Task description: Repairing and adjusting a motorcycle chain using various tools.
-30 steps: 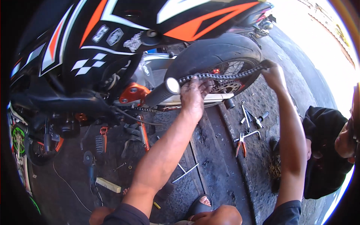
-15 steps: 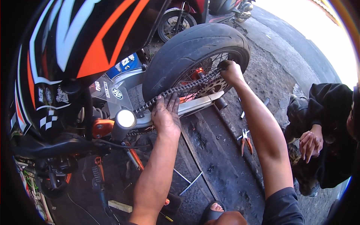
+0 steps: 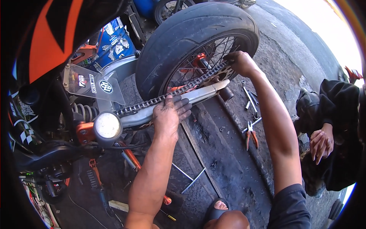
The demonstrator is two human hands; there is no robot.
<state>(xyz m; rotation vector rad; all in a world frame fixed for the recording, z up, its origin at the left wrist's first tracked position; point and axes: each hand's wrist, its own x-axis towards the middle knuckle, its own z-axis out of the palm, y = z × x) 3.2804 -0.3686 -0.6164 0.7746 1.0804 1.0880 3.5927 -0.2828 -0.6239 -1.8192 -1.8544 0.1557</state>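
A motorcycle drive chain (image 3: 198,81) runs slantwise above the silver swingarm (image 3: 141,119), from beside the white-topped cylinder toward the rear sprocket (image 3: 225,74). My right hand (image 3: 244,64) is closed at the chain's far end, beside the spokes of the rear wheel; its darkened fingertips partly hide what they grip. My left hand (image 3: 170,113) rests along the swingarm with fingers stretched out and apart. Its thumb lies at the lower edge of the chain, and the fingertips are blackened. The wide black tyre (image 3: 183,36) rises behind the chain.
Orange-handled pliers (image 3: 251,138) and a spanner (image 3: 249,100) lie on the ground at right. A T-shaped handle tool (image 3: 193,179) lies nearer me. To the right, a person in black has clasped hands (image 3: 321,144). The round white-topped cylinder (image 3: 107,126) juts up at left.
My left fingers have slid off the chain's top, down onto the swingarm side, and spread. My right hand still grips the chain's far end. The whole view has shifted, revealing more of the swingarm.
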